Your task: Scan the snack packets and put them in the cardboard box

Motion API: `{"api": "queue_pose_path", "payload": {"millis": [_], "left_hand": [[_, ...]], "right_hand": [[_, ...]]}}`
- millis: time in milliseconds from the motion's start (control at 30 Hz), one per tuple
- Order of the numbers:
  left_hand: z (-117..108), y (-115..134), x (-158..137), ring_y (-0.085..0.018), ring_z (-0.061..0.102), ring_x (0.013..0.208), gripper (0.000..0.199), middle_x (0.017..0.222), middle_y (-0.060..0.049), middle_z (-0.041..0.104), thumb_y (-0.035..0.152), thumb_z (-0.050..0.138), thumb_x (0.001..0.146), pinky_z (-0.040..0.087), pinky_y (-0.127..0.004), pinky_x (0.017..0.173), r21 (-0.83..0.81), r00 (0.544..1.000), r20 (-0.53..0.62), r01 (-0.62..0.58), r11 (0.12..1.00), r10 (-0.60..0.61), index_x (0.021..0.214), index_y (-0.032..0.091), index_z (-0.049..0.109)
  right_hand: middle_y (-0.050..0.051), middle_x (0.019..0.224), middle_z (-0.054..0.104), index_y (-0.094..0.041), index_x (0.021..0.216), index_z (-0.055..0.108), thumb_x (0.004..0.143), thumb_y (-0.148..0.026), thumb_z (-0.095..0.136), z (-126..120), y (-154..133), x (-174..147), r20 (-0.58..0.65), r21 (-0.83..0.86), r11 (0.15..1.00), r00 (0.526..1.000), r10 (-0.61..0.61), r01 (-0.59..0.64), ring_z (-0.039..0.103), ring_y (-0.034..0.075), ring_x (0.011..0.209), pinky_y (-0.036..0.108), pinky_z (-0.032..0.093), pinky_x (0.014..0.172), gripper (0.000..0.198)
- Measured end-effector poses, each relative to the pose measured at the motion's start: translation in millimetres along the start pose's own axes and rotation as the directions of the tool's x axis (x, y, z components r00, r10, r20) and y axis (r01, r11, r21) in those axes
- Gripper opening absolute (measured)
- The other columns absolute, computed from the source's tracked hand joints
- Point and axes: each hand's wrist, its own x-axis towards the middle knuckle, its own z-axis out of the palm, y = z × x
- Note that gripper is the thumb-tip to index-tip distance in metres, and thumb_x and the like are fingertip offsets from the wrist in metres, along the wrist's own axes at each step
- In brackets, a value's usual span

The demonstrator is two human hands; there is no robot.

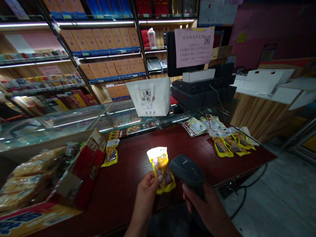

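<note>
Pinched by its left edge, a clear snack packet with a yellow border is in my left hand. It looks like a vacuum-packed drumstick, and bright light falls on its white top. My right hand is wrapped round the grip of a dark barcode scanner, whose head points toward the packet. A similar yellow-edged packet lies beside the box at the left. More of these packets lie together at the right of the dark red counter.
An open carton of wrapped food stands at the left. Flat packets lie at the back right. A white paper bag stands on the glass case, left of the till and its screen. Stocked shelves line the back wall.
</note>
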Motion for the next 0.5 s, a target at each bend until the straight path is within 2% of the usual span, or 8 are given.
{"api": "queue_pose_path", "payload": {"millis": [200, 300, 400, 500], "left_hand": [[-1, -1, -2, -0.023, 0.074, 0.068, 0.045, 0.078, -0.007, 0.078, 0.044, 0.088, 0.063, 0.056, -0.029, 0.065, -0.008, 1.000, -0.002, 0.010, 1.000, -0.010, 0.091, 0.015, 0.066], [-10, 2, 2, -0.024, 0.075, 0.071, 0.045, 0.079, -0.008, 0.078, 0.044, 0.087, 0.063, 0.056, -0.030, 0.066, -0.018, 0.999, -0.042, -0.010, 1.000, 0.009, 0.090, 0.015, 0.066], [-36, 16, 21, -0.023, 0.073, 0.066, 0.045, 0.074, -0.007, 0.076, 0.042, 0.087, 0.060, 0.055, -0.029, 0.063, 0.011, 0.986, -0.141, -0.089, 0.996, 0.090, 0.089, 0.015, 0.065], [-75, 45, 55, -0.019, 0.070, 0.059, 0.035, 0.069, -0.003, 0.073, 0.034, 0.083, 0.066, 0.055, -0.028, 0.060, 0.159, 0.946, -0.274, -0.130, 0.979, 0.171, 0.088, 0.017, 0.062]], "right_hand": [[-0.001, 0.053, 0.059, -0.021, 0.071, 0.061, 0.090, -0.063, 0.058, 3, -2, -1, -0.015, -0.006, 1.000, 1.000, -0.025, 0.025, 0.056, 0.014, 0.047, 0.025, 0.044, 0.051, 0.046], [-0.001, 0.054, 0.060, -0.020, 0.071, 0.063, 0.090, -0.064, 0.057, 2, 5, 1, -0.017, -0.033, 0.999, 1.000, -0.017, 0.016, 0.058, 0.015, 0.050, 0.025, 0.046, 0.054, 0.048], [-0.001, 0.054, 0.061, -0.020, 0.071, 0.063, 0.088, -0.066, 0.058, 1, 15, 5, -0.015, -0.066, 0.998, 1.000, -0.002, 0.001, 0.058, 0.016, 0.051, 0.026, 0.047, 0.057, 0.049], [-0.001, 0.053, 0.059, -0.021, 0.071, 0.062, 0.088, -0.067, 0.058, -1, 22, 8, 0.002, -0.082, 0.996, 0.999, 0.035, -0.035, 0.057, 0.016, 0.050, 0.026, 0.046, 0.055, 0.049]]}}
